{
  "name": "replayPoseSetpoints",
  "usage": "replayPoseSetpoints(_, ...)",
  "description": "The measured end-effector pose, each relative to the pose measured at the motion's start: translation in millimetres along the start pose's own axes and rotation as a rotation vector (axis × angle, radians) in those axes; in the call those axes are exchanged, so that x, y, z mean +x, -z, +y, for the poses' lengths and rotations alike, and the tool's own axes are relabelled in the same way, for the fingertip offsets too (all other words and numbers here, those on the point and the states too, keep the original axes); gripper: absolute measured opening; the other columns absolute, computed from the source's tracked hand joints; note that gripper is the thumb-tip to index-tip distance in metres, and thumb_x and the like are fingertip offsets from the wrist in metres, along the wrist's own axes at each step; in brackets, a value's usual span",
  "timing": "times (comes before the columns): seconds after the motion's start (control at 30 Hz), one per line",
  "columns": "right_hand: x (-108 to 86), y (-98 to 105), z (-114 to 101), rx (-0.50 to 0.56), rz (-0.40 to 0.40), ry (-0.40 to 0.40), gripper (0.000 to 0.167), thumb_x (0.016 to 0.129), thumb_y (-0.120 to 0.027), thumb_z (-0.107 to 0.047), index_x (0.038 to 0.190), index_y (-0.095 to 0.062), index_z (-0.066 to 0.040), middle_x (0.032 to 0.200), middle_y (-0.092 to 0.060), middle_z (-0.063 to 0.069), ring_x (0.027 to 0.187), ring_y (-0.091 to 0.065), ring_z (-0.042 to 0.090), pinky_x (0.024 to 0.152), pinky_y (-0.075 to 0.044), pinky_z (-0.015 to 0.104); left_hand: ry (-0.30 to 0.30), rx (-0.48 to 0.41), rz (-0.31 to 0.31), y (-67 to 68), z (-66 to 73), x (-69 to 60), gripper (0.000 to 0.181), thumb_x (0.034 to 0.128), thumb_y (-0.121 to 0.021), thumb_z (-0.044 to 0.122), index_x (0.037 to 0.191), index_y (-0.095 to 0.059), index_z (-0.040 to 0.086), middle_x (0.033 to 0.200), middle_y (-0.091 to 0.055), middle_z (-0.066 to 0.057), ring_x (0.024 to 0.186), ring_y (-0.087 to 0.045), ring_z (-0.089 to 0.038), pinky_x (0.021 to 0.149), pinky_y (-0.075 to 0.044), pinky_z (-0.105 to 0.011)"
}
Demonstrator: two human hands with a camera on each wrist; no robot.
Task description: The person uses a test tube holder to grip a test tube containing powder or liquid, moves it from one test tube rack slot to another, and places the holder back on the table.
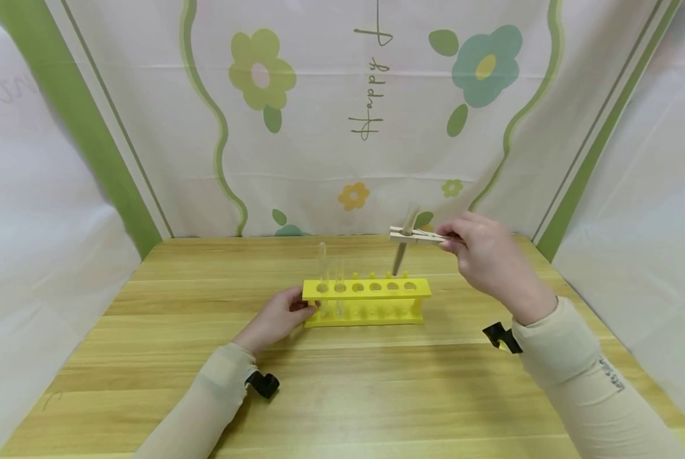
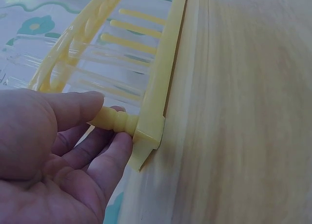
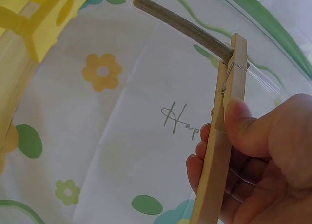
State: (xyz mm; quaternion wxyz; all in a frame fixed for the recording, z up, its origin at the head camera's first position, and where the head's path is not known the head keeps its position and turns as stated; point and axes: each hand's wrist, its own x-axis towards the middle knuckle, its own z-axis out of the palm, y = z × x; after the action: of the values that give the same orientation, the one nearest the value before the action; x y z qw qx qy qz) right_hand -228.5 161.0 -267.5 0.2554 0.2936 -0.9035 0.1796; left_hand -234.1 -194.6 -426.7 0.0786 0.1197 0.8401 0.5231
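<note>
A yellow test tube rack (image 1: 367, 291) stands on the table, two clear test tubes (image 1: 323, 264) upright in its left holes. My left hand (image 1: 279, 316) grips the rack's left end; in the left wrist view, thumb and fingers (image 2: 114, 158) close round its yellow side post (image 2: 119, 121). My right hand (image 1: 486, 255) holds a wooden test tube clamp (image 3: 222, 136), thumb on one side and fingers curled behind. Between the clamp's tips sits a tilted test tube (image 1: 400, 258) with grey-brown contents in its lower part. Its bottom hangs just above the rack's right half, apart from it.
The wooden table (image 1: 342, 395) extends around the rack. Behind it hangs a white cloth (image 1: 319, 146) with printed flowers, and similar cloth walls rise at both sides. Several yellow pegs (image 1: 372, 275) stick up along the rack's back. Each wrist carries a black camera mount (image 1: 263, 384).
</note>
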Motion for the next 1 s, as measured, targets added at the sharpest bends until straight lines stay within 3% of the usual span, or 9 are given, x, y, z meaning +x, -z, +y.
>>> replayPoseSetpoints(0.7,-13.7,-29.7,9.4,0.037,-0.078,-0.066,0.007,0.09,-0.07,0.002,0.096,-0.07,0.0,0.094,-0.066,0.01,0.079,-0.061,0.024,0.07,-0.053,0.041,-0.017,-0.026,-0.032,1.9,-3.4,1.3,0.024,0.0997,-0.062,0.014,0.123,-0.062,0.016,0.111,-0.067,-0.005,0.091,-0.057,-0.023,0.072,-0.05,-0.034)
replayPoseSetpoints(1.0,-19.4,-40.0,13.0,0.041,-0.083,-0.058,0.007,0.09,-0.07,0.003,0.096,-0.07,0.001,0.093,-0.066,0.009,0.082,-0.063,0.026,0.073,-0.054,0.043,-0.009,-0.02,-0.017,0.9,-3.4,1.3,0.025,0.099,-0.063,0.014,0.124,-0.063,0.016,0.112,-0.067,-0.003,0.096,-0.059,-0.022,0.077,-0.05,-0.035)
